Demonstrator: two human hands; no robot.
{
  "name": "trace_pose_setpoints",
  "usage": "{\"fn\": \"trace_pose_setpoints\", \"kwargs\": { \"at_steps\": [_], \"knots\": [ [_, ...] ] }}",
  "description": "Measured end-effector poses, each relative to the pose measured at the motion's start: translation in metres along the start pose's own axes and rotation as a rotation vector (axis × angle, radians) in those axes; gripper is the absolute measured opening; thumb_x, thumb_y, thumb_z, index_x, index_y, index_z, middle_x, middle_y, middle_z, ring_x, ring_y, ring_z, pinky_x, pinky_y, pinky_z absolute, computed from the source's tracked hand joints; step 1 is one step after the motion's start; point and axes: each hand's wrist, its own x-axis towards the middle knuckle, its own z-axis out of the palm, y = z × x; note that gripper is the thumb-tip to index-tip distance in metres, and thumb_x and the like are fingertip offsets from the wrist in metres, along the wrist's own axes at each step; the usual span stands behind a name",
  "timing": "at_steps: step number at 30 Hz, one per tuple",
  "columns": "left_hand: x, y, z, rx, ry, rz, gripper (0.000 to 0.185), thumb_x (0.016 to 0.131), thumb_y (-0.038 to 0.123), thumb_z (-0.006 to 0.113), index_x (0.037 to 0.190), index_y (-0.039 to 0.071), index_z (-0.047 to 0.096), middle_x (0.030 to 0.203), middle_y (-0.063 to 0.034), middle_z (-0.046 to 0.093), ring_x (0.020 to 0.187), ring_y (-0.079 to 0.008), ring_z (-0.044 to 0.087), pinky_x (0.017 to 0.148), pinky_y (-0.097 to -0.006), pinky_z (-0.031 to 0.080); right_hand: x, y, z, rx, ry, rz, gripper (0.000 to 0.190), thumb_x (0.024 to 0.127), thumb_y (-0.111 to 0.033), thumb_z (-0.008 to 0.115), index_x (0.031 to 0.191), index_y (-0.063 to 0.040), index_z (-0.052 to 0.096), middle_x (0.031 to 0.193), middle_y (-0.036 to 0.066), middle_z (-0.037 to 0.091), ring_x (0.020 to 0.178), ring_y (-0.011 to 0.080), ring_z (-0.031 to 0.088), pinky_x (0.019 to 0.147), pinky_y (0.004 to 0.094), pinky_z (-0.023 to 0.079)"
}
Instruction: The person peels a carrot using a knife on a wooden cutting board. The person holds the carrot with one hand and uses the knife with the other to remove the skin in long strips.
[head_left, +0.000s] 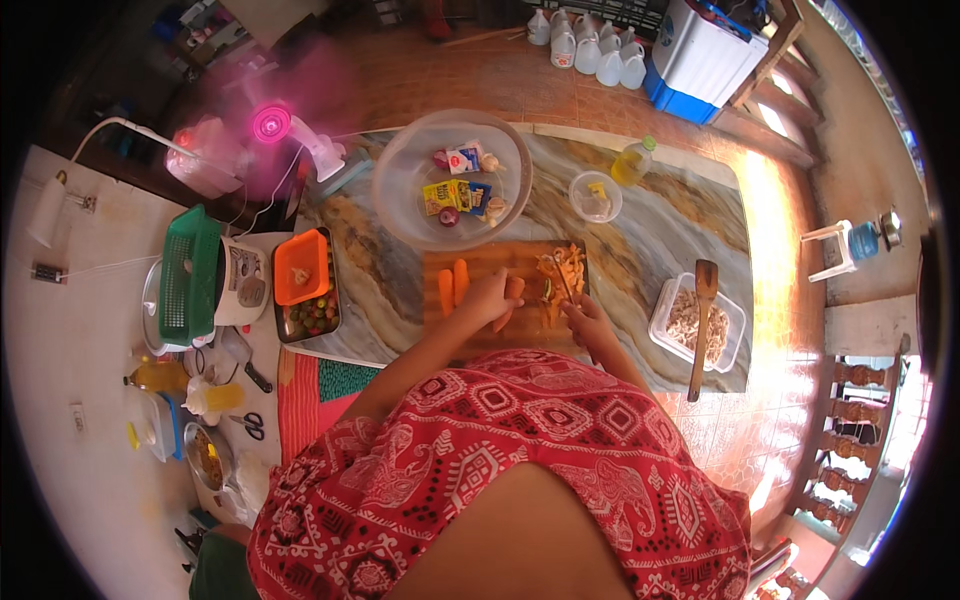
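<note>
On the wooden cutting board (487, 346), my left hand (487, 296) grips a carrot (510, 306) that slants between thumb and fingers. Two bright orange carrots (445, 289) lie side by side to the left of that hand. My right hand (590, 321) is closed around a slim knife-like tool (563, 277); its exact kind is hard to make out. The tool's narrow end points away from me, over a heap of orange peelings (571, 264) on the board's right side. A gap separates the tool from the held carrot.
Beyond the board stands a large plastic basin (382, 202) with seasoning packets, onions and garlic. Rightward are a small tub (596, 217), an oil bottle (634, 161) and a wooden spatula (703, 322) across a container of shredded meat (684, 330). An orange basket (281, 259) sits left.
</note>
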Motion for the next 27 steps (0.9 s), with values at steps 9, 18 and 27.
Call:
{"fn": "trace_pose_setpoints", "kwargs": {
  "at_steps": [9, 18, 27],
  "knots": [
    [0.119, -0.035, -0.156, 0.352, 0.058, 0.170, 0.056, 0.071, -0.004, 0.062, 0.123, 0.016, 0.056, 0.116, -0.0126, 0.061, 0.103, -0.0306, 0.060, 0.087, -0.0367, 0.048, -0.033, -0.005, -0.027, 0.065, 0.109, -0.033, 0.019, 0.093, -0.028, 0.058, 0.103, -0.012, 0.060, 0.065, -0.004, 0.051, 0.050, 0.0052, 0.041, 0.042, 0.0227, 0.030],
    [0.167, -0.097, -0.153, 0.474, -0.072, 0.352, 0.062, 0.061, -0.005, 0.073, 0.117, 0.014, 0.054, 0.110, -0.0108, 0.058, 0.105, -0.0311, 0.056, 0.085, -0.0389, 0.046, -0.041, -0.003, -0.033, 0.120, 0.156, 0.006, 0.019, 0.094, -0.027, 0.057, 0.103, -0.010, 0.058, 0.062, -0.004, 0.050, 0.047, 0.0043, 0.037, 0.040, 0.0224, 0.028],
    [0.130, -0.089, -0.236, 0.162, 0.092, 0.166, 0.030, 0.069, 0.015, 0.078, 0.086, 0.002, 0.057, 0.088, -0.0128, 0.063, 0.077, -0.0224, 0.061, 0.066, -0.0343, 0.046, -0.019, -0.001, -0.043, 0.131, 0.099, -0.045, 0.019, 0.094, -0.027, 0.057, 0.103, -0.011, 0.058, 0.063, -0.004, 0.046, 0.047, 0.0036, 0.035, 0.039, 0.0211, 0.028]
  ]
}}
